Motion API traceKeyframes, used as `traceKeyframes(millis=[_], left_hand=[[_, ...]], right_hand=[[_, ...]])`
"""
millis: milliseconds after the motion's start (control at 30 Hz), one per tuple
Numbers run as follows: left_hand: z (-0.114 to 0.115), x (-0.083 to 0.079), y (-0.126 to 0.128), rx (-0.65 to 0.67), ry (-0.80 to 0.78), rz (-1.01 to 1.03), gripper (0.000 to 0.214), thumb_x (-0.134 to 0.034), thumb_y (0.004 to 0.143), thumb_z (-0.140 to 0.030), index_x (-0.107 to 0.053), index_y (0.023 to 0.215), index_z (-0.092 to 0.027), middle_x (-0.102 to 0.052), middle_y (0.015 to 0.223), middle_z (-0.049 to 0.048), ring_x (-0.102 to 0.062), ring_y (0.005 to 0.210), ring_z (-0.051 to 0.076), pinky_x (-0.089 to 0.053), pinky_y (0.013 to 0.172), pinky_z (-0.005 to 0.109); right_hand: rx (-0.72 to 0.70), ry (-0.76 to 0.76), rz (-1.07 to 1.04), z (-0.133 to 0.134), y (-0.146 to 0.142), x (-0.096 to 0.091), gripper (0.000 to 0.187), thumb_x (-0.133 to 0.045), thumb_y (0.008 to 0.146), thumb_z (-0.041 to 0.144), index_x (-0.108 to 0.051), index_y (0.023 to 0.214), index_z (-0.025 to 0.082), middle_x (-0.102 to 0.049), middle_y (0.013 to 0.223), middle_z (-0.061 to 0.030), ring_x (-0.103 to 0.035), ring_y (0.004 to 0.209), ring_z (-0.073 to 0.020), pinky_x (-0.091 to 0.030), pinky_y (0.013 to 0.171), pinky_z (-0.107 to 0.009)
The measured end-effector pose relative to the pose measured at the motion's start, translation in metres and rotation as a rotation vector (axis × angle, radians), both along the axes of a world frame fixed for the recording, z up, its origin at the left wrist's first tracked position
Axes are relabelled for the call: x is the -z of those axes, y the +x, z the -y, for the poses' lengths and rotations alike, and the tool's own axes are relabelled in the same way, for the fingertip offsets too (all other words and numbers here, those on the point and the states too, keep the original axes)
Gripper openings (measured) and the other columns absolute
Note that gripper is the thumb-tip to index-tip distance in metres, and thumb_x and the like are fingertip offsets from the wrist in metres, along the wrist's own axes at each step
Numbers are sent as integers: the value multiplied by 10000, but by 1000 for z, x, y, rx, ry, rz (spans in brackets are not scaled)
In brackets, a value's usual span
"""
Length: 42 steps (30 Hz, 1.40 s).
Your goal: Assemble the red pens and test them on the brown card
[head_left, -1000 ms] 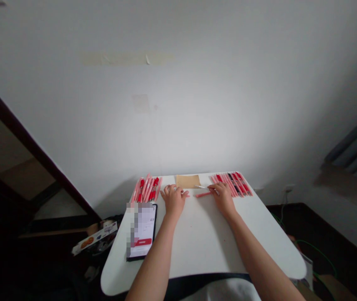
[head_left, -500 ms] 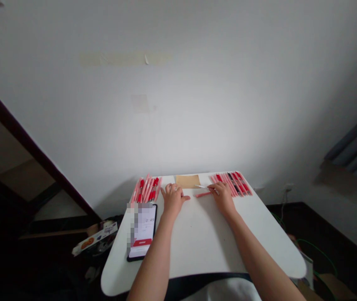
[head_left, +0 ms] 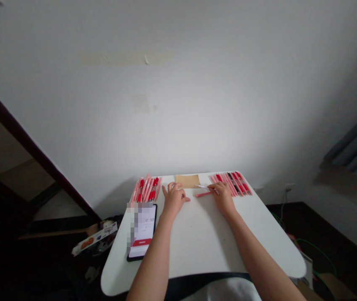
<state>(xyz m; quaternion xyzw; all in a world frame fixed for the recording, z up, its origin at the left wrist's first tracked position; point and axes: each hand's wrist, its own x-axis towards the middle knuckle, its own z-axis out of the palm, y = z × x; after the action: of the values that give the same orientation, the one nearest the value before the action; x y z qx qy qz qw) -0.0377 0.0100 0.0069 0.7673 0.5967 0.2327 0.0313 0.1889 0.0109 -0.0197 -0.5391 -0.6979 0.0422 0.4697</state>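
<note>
As a white stick (head_left: 201,187) points left, nearly crosswise, the right hand (head_left: 223,199) pinches it. The left hand (head_left: 174,200) is spread.

Forearms (head_left: 157,246) extend forward, left grip (head_left: 173,201) spread, right grip (head_left: 222,197) pinched.

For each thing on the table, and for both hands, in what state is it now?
Left hand, fingers bent, grip hidden.
Right hand, fingers closed on white rod.
Card, lying flat.
White rod, held, tip near the card.
Pink tube, lying on the table.
Left pens, bunched, some crossing.
Right pens, in a row.
Phone, screen up, lit.
</note>
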Motion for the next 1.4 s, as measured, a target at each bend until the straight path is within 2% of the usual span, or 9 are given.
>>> traceKeyframes(millis=[167,300,533,767,1067,1400], left_hand=[[1,-3,6,-38,61,29,160,-646,793,-386,-693,756,-238,-596,1248,44,-373,1265,266,-157,1111,595],[-2,-2,7,-79,131,146,168,-579,844,-353,-702,820,-241,-581,1262,52,-414,1233,250,-265,1084,528],[-11,6,6,-128,239,325,152,-574,836,-286,-717,849,-237,-624,1150,69,-517,1119,232,-387,998,435],[-7,3,5,-158,230,333,129,-600,819,-304,-728,832,-286,-625,1174,42,-507,1136,248,-353,1010,470],[-7,-3,4,-174,271,397,136,-599,808,-263,-734,803,-270,-628,1169,43,-533,1119,237,-370,1008,450],[-4,-1,-5,-307,256,237,128,-592,815,-249,-709,856,-284,-626,1209,31,-457,1206,278,-303,1022,514]], right_hand=[[7,-17,0,-1,0,1,325,-441,918,373,-723,890,215,-670,878,-93,-507,953,-271,-404,850,-410],[14,-13,2,0,-1,1,331,-440,920,378,-724,888,212,-669,875,-96,-509,951,-271,-400,850,-410],[4,1,-6,-3,0,3,313,-452,918,366,-722,885,210,-674,877,-88,-508,961,-263,-400,860,-397],[3,4,-13,-3,1,3,297,-460,915,352,-722,887,217,-674,872,-87,-510,955,-265,-404,856,-400],[-4,2,-13,-3,0,4,277,-471,906,327,-725,882,218,-673,877,-87,-518,955,-266,-401,859,-408],[-20,-18,-16,-5,1,7,244,-494,888,307,-723,881,221,-677,884,-89,-535,962,-265,-408,862,-408]])
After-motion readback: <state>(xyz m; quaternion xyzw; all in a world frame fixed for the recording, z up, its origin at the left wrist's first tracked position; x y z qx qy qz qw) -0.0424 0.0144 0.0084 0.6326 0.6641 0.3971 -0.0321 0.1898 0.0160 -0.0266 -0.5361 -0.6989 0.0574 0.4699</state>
